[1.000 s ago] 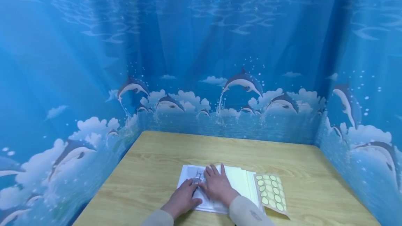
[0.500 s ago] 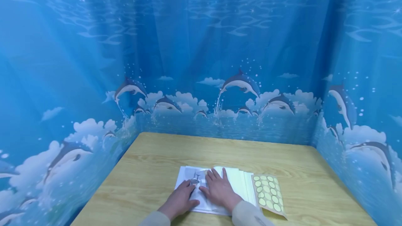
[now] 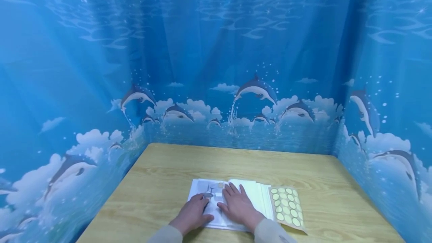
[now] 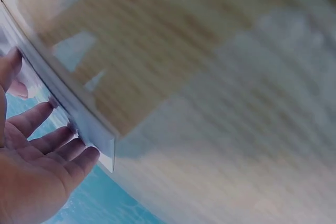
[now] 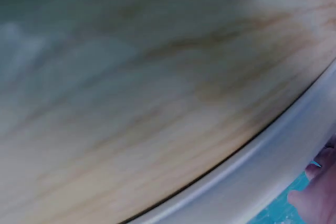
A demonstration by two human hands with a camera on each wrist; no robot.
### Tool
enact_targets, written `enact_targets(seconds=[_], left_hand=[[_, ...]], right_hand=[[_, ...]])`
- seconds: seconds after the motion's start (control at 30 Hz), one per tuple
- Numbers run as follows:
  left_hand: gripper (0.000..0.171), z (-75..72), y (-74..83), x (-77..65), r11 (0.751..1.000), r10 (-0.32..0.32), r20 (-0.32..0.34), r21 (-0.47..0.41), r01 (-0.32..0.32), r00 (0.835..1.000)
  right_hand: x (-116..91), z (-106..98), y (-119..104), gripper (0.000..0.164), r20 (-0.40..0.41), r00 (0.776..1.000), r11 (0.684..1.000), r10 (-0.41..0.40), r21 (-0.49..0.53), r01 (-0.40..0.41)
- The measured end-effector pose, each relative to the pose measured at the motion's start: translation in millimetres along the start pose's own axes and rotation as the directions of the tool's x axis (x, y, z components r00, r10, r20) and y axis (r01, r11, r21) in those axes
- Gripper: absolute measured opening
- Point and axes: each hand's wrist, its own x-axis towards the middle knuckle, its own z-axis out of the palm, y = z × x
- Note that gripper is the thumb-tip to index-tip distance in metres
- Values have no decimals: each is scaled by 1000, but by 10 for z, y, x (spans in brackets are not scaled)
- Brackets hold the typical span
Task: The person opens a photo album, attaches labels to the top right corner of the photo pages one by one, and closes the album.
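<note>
An open book with white pages lies on the table; its left page bears a grey printed picture. My left hand rests on the lower left part of that page, and in the left wrist view its relaxed fingers touch the page near the book's edge. My right hand lies flat across the middle of the book, fingers straight and pointing away from me. A small pale round sticker shows on the left page beside the right fingertips. Only part of the right hand appears in the right wrist view.
Right beside the book lies a sheet of round pale-yellow stickers, its near corner lifting off the wooden table. Blue curtains printed with dolphins surround the table on three sides.
My right hand has slid slightly to the right over the book, uncovering the round sticker. My left fingers have drawn back a little from the printed picture. The head view has shifted slightly.
</note>
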Motion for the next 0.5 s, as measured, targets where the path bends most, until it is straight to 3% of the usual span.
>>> enact_targets(seconds=[0.17, 0.5], left_hand=[[58, 10, 0, 40, 1000, 8, -20, 17, -8, 1000], [58, -25, 1, 5, 998, -37, -11, -43, 36, 999]], right_hand=[[-86, -51, 59, 61, -30, 1000, 1000, -3, -9, 3], [-236, -146, 166, 55, 6, 1000, 999, 30, 42, -30]])
